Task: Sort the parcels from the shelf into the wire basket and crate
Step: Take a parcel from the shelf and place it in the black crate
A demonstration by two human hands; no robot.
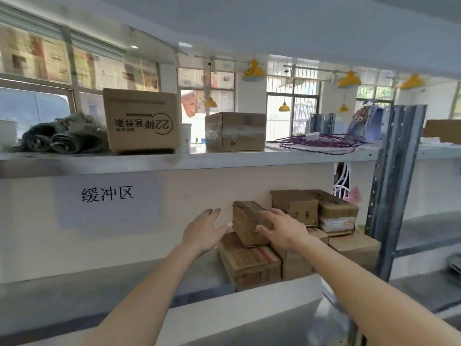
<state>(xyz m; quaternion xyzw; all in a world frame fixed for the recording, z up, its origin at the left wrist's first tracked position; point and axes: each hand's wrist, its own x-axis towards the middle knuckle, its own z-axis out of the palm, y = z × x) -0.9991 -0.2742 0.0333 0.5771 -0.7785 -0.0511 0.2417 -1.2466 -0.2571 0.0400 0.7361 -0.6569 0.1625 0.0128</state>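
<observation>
I see both arms reaching into the middle shelf. Right hand lies flat on the top parcel, fingers spread over its right side and top, touching but not clearly clamped, so I can't call it a grasp yet. Left hand is open, fingers splayed, thumb tip just beside the parcel's left edge; contact there I can't tell.

The parcel sits tilted on a stack of brown cartons at the right end of the shelf, near the grey upright. More cartons behind and right of it.

Paper sign on the back panel, left of the stack. On the upper shelf: big carton with its print upside down, taped box, purple cable, dark bundle. Basket and crate are out of my view.
</observation>
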